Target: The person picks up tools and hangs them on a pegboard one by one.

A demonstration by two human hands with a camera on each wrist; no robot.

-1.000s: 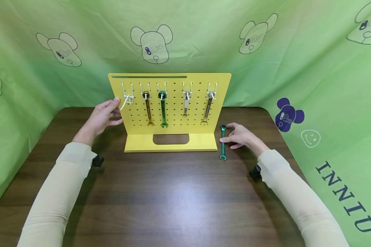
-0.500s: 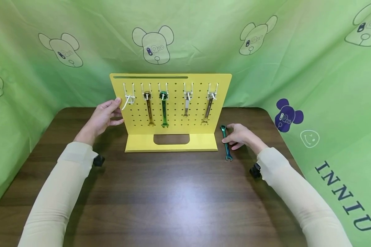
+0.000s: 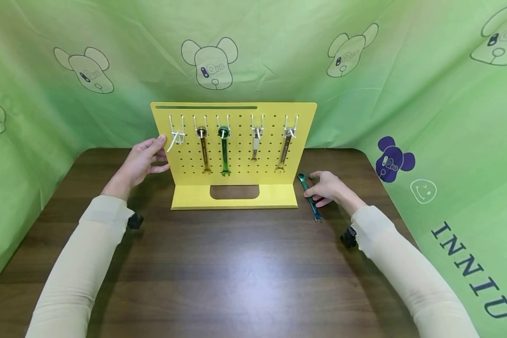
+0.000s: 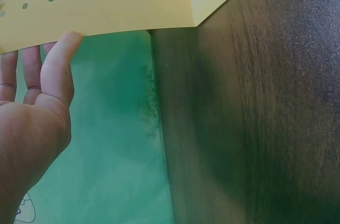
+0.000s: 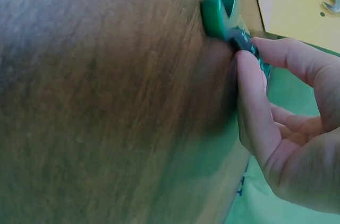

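A yellow pegboard stand [image 3: 241, 178] stands on the table, its left edge held by my left hand [image 3: 138, 162]. In the left wrist view the thumb [image 4: 59, 65] lies at the board's edge and the other fingertips go behind it. Right of the stand, my right hand [image 3: 328, 187] pinches a green combination wrench [image 3: 313, 206] by its shaft, thumb against fingers. Its open end [image 5: 214, 19] shows in the right wrist view, close over the tabletop. In the head view the wrench slants, ring end toward the board and open end toward me.
Several wrenches, among them a green wrench [image 3: 224, 155] and a brown wrench [image 3: 285, 152], hang from white hooks on the board. The leftmost white hook [image 3: 176, 137] bears no wrench. A green printed cloth [image 3: 279, 56] surrounds the dark wooden table [image 3: 219, 263].
The green wrench in my right hand has turned from nearly straight to slanted, its open end swinging right and its ring end slightly left. My left hand stays on the board's edge.
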